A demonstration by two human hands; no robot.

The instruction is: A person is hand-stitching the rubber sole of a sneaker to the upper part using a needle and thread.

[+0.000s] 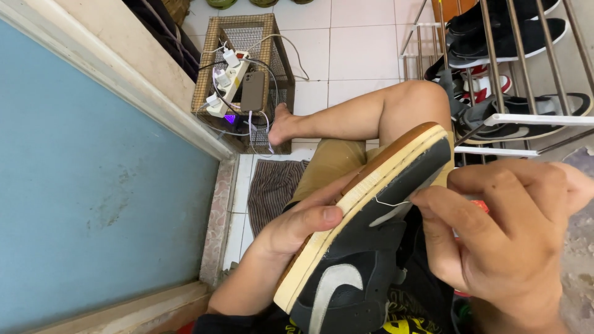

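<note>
So the black sneaker [356,272] was held up over the person's lap, tipped on its side with the cream midsole and brown outsole facing the left hand. Its long axis ran diagonally, one end up toward the bent knee [411,99] and the shoe rack [526,117], the other down near the lower edge of the view; couldn't really tell which end was the toe. The left hand [297,226] was curled around the sole from underneath, thumb pressed flat on the cream edge. The right hand [501,235] was closed tight, fingertips pinching a thin pale thread [391,203] that came out of the upper right by the sole. A bit of red showed inside that fist but I couldn't make out what it was. Further off on the tiled floor [359,49] sat a wicker basket [244,80] with a power strip [226,86] and a phone [252,90].
</note>
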